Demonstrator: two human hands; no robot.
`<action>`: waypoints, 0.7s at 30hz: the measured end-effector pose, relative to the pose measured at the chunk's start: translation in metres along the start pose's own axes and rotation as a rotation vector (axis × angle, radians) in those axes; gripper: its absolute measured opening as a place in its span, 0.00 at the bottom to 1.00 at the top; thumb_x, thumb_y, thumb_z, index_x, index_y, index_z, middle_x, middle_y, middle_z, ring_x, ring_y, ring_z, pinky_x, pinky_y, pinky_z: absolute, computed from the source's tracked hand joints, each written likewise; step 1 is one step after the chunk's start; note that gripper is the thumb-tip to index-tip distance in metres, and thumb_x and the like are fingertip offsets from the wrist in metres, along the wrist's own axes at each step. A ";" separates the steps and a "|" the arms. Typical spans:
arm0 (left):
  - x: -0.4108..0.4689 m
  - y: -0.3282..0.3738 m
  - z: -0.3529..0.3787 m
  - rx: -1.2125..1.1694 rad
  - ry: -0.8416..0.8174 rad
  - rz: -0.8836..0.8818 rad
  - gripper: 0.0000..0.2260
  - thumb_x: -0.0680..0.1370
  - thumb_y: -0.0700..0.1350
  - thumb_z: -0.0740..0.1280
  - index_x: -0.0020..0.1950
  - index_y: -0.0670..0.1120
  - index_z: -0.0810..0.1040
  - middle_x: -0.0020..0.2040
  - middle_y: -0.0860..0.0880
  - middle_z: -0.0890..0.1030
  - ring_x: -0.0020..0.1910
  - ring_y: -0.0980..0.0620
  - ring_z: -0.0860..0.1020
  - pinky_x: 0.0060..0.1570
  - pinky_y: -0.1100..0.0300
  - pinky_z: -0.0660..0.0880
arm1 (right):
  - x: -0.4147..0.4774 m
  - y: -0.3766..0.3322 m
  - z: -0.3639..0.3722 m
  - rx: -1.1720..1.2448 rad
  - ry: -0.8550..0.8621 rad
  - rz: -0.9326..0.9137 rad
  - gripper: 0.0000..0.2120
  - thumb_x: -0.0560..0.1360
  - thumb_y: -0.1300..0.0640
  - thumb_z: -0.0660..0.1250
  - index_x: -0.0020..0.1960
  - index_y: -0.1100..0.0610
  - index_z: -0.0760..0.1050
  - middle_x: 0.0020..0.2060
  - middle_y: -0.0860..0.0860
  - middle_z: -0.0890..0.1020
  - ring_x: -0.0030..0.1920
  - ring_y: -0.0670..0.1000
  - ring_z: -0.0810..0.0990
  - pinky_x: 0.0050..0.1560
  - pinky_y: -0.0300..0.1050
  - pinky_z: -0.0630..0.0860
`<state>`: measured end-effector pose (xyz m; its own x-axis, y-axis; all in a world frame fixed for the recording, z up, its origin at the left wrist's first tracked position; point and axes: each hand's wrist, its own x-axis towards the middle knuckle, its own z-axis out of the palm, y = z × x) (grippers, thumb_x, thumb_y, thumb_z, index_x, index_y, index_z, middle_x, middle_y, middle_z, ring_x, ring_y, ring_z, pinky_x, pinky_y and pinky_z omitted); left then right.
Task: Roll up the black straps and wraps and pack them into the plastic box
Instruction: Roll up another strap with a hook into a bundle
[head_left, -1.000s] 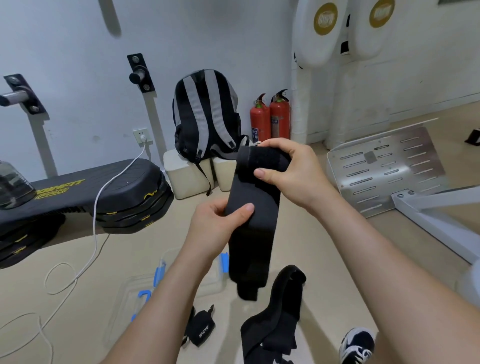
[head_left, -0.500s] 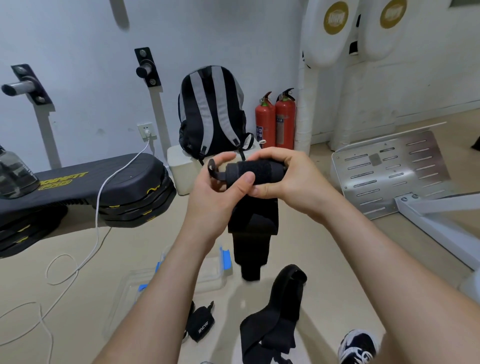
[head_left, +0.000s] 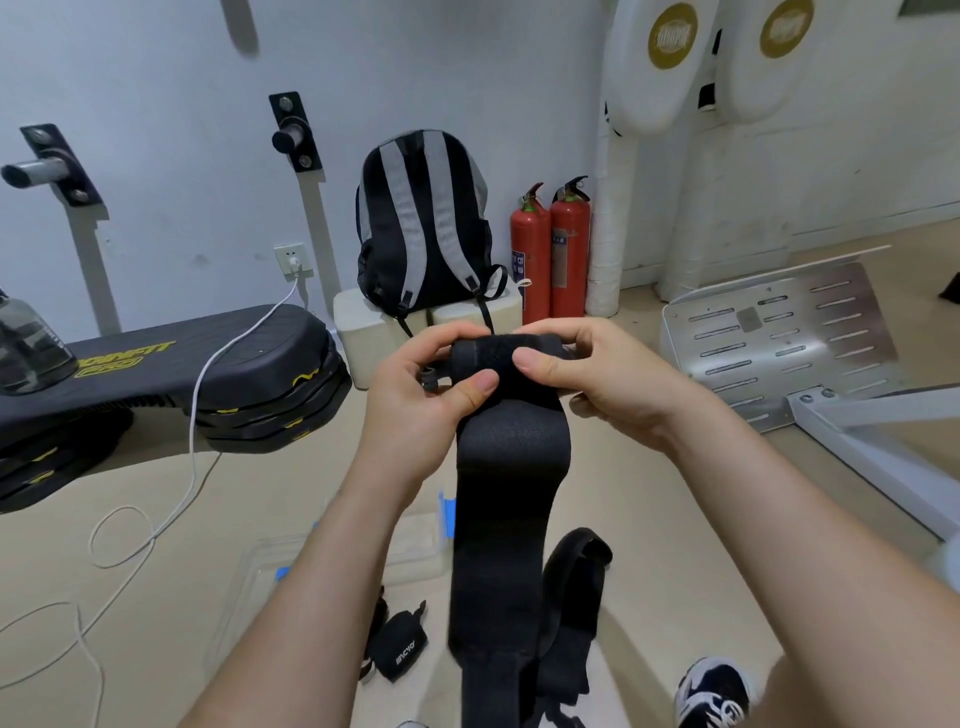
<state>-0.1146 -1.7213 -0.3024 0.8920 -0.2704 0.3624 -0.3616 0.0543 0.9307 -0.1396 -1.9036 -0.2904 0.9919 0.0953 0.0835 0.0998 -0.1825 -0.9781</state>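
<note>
Your way down to plastic box (head_left: 415, 556) partly barred: left forearm (head_left: 332, 571) crosses above it, hanging wrap (head_left: 509, 493) drapes beside right edge. Open floor (head_left: 218, 504) between box and white cable (head_left: 192, 426) at left.

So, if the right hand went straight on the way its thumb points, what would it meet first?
Probably the left hand, which grips the other end of the rolled black wrap just across from the right hand; depth is unclear.
</note>
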 end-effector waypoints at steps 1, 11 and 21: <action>0.000 0.000 0.001 -0.027 -0.009 -0.033 0.12 0.75 0.33 0.70 0.52 0.49 0.82 0.43 0.51 0.81 0.41 0.57 0.80 0.37 0.64 0.77 | 0.000 0.000 -0.001 0.018 0.012 -0.023 0.08 0.76 0.57 0.71 0.55 0.56 0.82 0.35 0.47 0.77 0.32 0.41 0.72 0.30 0.36 0.59; 0.005 0.004 0.001 -0.286 0.134 -0.190 0.07 0.77 0.36 0.69 0.52 0.44 0.83 0.43 0.47 0.85 0.42 0.51 0.84 0.35 0.60 0.78 | 0.003 0.005 0.005 0.229 0.172 0.054 0.29 0.64 0.54 0.80 0.60 0.49 0.72 0.51 0.51 0.84 0.50 0.51 0.84 0.45 0.49 0.77; 0.004 0.004 -0.001 -0.299 0.226 -0.189 0.13 0.73 0.31 0.71 0.50 0.47 0.84 0.42 0.49 0.85 0.43 0.52 0.84 0.39 0.59 0.79 | 0.005 0.014 0.008 0.203 0.110 0.073 0.19 0.67 0.53 0.78 0.54 0.52 0.77 0.46 0.55 0.86 0.53 0.56 0.82 0.55 0.57 0.75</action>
<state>-0.1123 -1.7210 -0.2970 0.9841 -0.0867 0.1547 -0.1210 0.3096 0.9432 -0.1342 -1.8981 -0.3048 0.9996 -0.0204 0.0207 0.0211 0.0170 -0.9996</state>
